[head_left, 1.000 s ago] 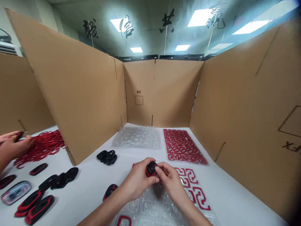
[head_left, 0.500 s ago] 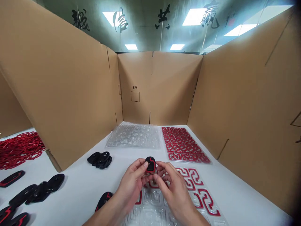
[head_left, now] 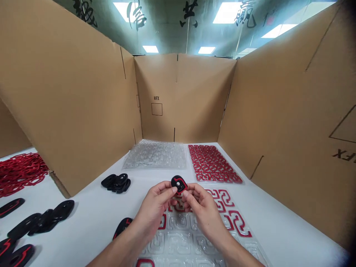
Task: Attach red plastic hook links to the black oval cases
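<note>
Between my two hands is a small rounded black part with red trim, held up above the tray. My left hand pinches its left edge between thumb and fingers. On the other side, my right hand has its thumb and fingertips closed on the lower right edge. Beneath them lies a clear plastic tray with shaped pockets. Red hooked trim pieces sit in some pockets, mostly at the back and right. Beside my left forearm lies another black part with red trim, partly covered by the arm.
Cardboard walls enclose the white table on three sides. At the back lie clear empty trays and a tray full of red trim. Black parts are piled left of centre, with more farther left near loose red trim.
The black part has turned in my fingers, its pointed end now toward the lower right. My right fingers have come in from beside it to grip its edge. The view has tipped slightly downward.
</note>
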`<move>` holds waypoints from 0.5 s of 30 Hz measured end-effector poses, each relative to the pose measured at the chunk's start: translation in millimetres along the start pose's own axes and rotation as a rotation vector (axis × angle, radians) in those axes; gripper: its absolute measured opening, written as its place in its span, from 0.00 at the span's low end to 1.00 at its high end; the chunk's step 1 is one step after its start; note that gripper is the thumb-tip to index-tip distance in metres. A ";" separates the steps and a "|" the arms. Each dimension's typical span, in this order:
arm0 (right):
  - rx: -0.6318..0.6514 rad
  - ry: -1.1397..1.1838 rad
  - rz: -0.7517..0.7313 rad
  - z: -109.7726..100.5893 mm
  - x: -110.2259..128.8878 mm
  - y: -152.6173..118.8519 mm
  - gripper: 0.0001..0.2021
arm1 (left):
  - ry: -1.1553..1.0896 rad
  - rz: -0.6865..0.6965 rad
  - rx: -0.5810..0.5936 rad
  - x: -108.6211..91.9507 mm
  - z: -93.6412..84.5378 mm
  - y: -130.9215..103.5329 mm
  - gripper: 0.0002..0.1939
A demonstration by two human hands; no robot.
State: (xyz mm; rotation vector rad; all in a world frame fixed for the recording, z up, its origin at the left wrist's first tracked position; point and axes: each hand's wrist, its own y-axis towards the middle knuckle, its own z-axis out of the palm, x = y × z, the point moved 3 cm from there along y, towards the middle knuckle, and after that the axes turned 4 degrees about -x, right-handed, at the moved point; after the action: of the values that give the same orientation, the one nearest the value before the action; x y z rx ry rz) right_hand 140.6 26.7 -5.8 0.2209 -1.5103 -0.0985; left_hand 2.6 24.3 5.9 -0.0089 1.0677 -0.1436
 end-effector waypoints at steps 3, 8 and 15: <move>-0.057 0.063 0.049 -3.7 -2.0 4.1 0.18 | 0.002 -0.015 0.003 4.1 -1.3 1.7 0.13; -0.064 0.068 0.074 -5.5 -0.3 5.1 0.19 | -0.035 -0.006 -0.018 10.7 -3.8 4.5 0.14; -0.048 0.103 0.121 -3.9 2.1 4.5 0.19 | -0.004 -0.005 0.001 6.9 -2.7 4.1 0.14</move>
State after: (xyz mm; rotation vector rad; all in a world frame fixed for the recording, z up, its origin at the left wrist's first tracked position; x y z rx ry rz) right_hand 144.3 31.0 -3.0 0.0944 -1.4139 -0.0266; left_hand 4.0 27.7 -1.7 -0.0109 1.0640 -0.1487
